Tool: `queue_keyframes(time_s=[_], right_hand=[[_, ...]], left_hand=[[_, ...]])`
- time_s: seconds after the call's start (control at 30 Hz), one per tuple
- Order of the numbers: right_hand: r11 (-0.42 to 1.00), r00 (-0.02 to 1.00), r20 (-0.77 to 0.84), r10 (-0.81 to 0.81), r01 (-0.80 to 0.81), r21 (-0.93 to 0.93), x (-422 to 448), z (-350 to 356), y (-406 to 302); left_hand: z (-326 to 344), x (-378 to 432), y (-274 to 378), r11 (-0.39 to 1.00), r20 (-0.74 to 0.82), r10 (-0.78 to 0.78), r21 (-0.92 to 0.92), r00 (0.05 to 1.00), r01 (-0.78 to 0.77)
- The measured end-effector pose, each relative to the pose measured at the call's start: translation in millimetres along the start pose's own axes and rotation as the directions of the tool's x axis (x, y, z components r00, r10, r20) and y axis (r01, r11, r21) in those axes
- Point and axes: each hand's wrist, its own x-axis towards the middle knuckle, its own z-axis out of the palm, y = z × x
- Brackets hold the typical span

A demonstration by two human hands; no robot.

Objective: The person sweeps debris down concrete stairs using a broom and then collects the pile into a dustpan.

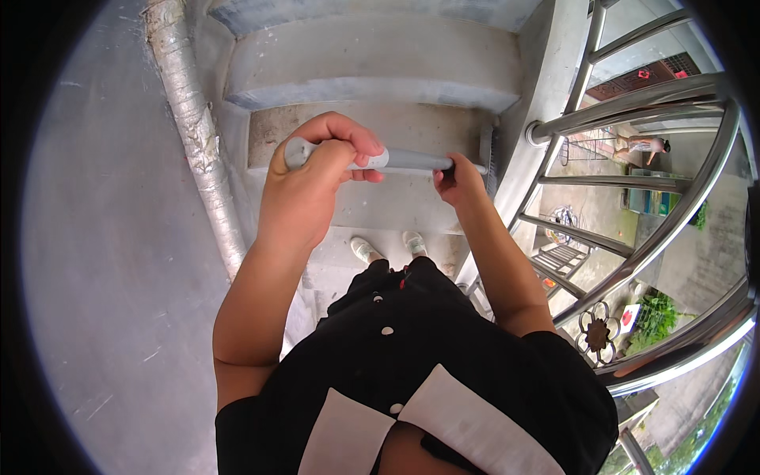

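Note:
I hold the grey handle (418, 160) of what looks like a broom across my front, above concrete stairs. My left hand (323, 151) wraps around the thick pale end of the handle, thumb on top. Farther along, my right hand (460, 181) grips the handle nearer its far end. Past that hand a dark bristled head (490, 157) rests by the step's right side, against the low concrete curb. Its lower part is partly hidden. The concrete step (380, 199) lies beneath the handle, and my white shoes (363, 249) stand on the step nearer me.
A foil-wrapped pipe (193, 130) runs along the grey wall (119, 208) on the left. More steps (374, 53) lie ahead. Stainless steel railing (629, 113) lines the right side, above a courtyard with a person (644, 144), a bench (561, 258) and green plants (656, 317).

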Motion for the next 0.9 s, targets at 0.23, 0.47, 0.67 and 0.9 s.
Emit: queue_keyframes(time_s=[0.23, 0.47, 0.67, 0.9], right_hand=[[0.999, 0.996, -0.07, 0.047, -0.047, -0.006, 38, 2, -1], [0.994, 0.995, 0.042, -0.096, 0.093, 0.065, 16, -9, 8], [1.0, 0.999, 0.034, 0.018, -0.017, -0.017, 17, 10, 6], [0.985, 0.99, 0.04, -0.139, 0.133, 0.114, 37, -16, -21]], left_hand=[[25, -19, -45, 0.947, 0.066, 0.148, 0.278, 0.987, -0.16], [2, -30, -45, 0.93, 0.207, 0.266, 0.202, 0.942, -0.307], [22, -30, -26, 0.903, 0.139, 0.207, 0.354, 0.968, -0.244], [21, -5, -51, 0.988, 0.071, 0.099, 0.108, 0.993, -0.106]])
